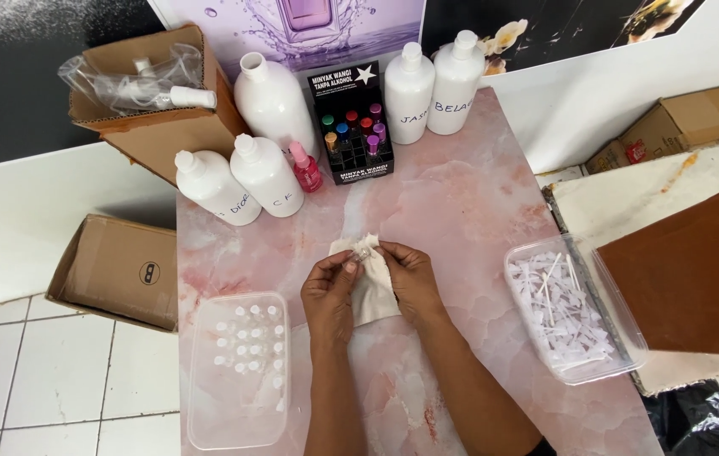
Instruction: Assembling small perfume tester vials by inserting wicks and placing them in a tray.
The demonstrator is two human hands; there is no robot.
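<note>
While my left hand and right hand pinch a small clear vial inside a cream cloth at mid-counter, I seem to be wiping it. Many vials sit in the left tub, suggesting some work done; the right tub holds white sticks.

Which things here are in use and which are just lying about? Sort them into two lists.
In use:
left hand
right hand
small clear vial, held between both hands
white cloth, under the vial

Lying about:
white bottles
black display box
pink spray bottle
left tub of vials
right tub of sticks
cardboard boxes
</note>
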